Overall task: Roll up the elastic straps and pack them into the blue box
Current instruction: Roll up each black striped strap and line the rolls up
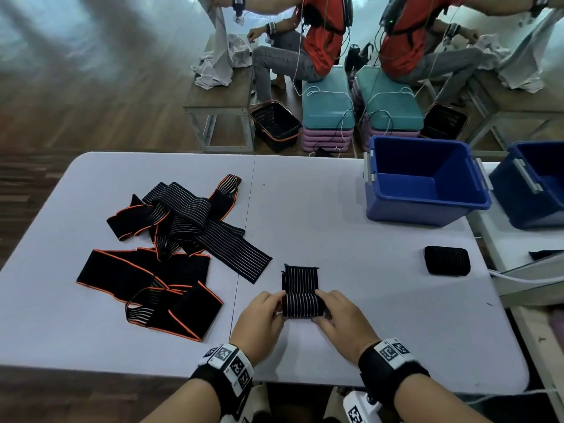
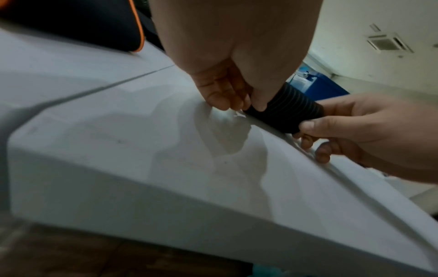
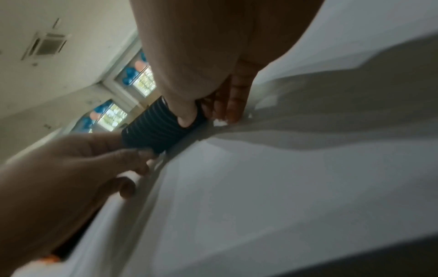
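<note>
A black elastic strap with white stripes [image 1: 300, 293] lies near the table's front edge, its near end wound into a thick roll [image 2: 282, 112] and a short flat tail stretching away from me. My left hand [image 1: 265, 315] pinches the roll's left end with thumb and fingers. My right hand [image 1: 338, 312] grips its right end [image 3: 156, 129]. The open blue box [image 1: 427, 181] stands at the far right of the table, with nothing visible inside. One finished black roll [image 1: 447, 260] lies in front of it.
A tangled pile of unrolled straps, black with orange edging and striped [image 1: 171, 239], covers the table's left half. A second blue box [image 1: 534, 184] sits on another table at the right. Beyond the grey table [image 1: 335, 215], seated people handle cloth beside a black basket [image 1: 274, 123].
</note>
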